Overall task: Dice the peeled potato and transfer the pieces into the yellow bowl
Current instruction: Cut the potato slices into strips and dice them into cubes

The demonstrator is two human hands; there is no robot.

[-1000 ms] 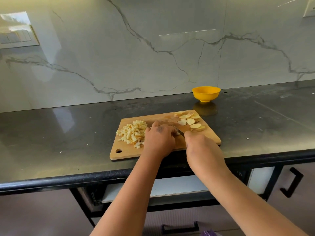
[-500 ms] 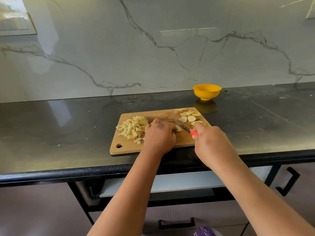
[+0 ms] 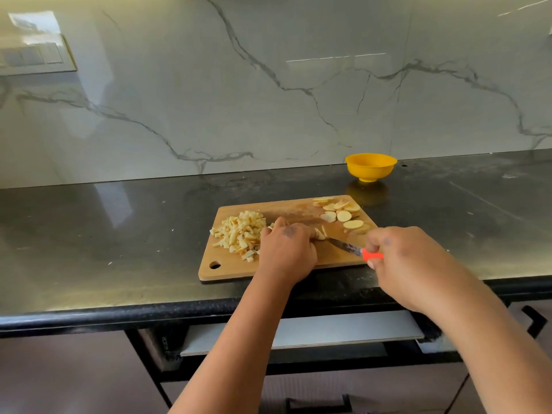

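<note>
soft daylight from the left; window glare on the marble backsplash and glossy black countertop. wide-angle bowing at edges, slightly soft.

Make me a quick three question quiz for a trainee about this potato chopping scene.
1. True or false: the yellow bowl sits on the cutting board.
2. Which hand grips the knife?
3. The diced pile lies: A) toward the board's left end, B) in the bowl, C) on the counter.

Key: 1. False, it stands on the counter behind the board. 2. The right hand; the left hand holds potato. 3. A.
</note>
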